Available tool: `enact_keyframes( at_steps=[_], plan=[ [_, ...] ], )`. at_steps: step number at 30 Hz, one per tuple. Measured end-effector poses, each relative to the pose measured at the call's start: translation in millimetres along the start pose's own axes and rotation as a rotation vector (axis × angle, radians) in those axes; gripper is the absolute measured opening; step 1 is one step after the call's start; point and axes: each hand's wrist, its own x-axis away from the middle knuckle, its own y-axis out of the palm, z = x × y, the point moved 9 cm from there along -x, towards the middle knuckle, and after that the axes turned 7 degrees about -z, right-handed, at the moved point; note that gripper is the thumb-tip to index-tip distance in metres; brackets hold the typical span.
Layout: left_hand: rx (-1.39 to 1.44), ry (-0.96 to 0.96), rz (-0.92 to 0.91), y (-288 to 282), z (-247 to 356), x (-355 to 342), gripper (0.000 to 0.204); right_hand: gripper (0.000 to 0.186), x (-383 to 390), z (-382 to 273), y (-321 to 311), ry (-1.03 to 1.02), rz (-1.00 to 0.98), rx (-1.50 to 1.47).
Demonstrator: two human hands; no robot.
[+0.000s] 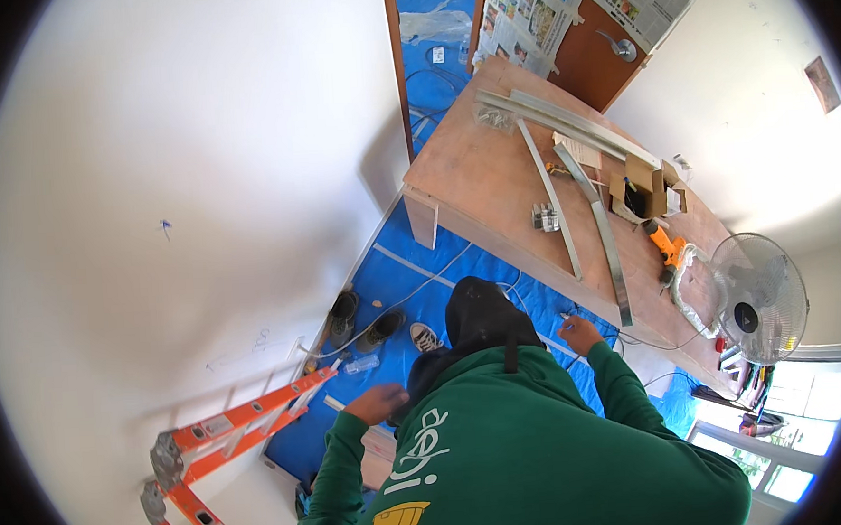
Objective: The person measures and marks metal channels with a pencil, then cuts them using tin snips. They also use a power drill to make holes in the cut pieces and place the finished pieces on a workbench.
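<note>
Blocking the foreground, a co-worker's green back [535,447] hides my hands (fingers: cannot tell).

A room in a home under renovation: blue tarp [460,298] covers the floor, newspaper [531,9] is taped over the door, an orange ladder [230,444] leans by the white wall, and metal rails [575,126] lie on a plywood worktable [482,174].

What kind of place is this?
Probably a room under renovation: a blue tarp covers the floor, an orange ladder leans by the white wall, and metal rails lie on a plywood worktable.
</note>
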Motion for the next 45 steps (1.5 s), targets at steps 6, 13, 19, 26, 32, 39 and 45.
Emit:
enact_keyframes(
  at_steps=[6, 13, 19, 26, 32, 39, 45],
  plan=[
    [-0.23, -0.17, -0.312, -64, 22, -64, 0.04, 0.049, -64, -79, -23, -0.264, 0.305, -0.063],
    [-0.4, -0.26, -0.506, -196, 36, -145, 0.042, 0.07, -165, -219, -32, -0.079, 0.276, -0.134],
    [-0.708, -0.405, -0.627, -279, 145, -187, 0.042, 0.096, -228, -205, -13, 0.167, 0.353, -0.204],
    [-1.228, -0.302, -0.854, -286, 281, -254, 0.032, 0.106, -211, -216, -15, 0.349, 0.193, -0.259],
    [-1.092, -0.837, -1.249, -302, 271, -322, 0.035, 0.1, -219, -222, -7, 0.411, 0.28, -0.243],
    [-0.985, -1.076, -1.291, -331, 323, -442, 0.046, 0.068, -208, -239, -6, 0.467, 0.489, -0.275],
    [-1.639, -0.3, -0.878, -307, 487, -602, 0.073, 0.029, -222, -237, -6, 0.595, 0.503, -0.213]
  ],
)
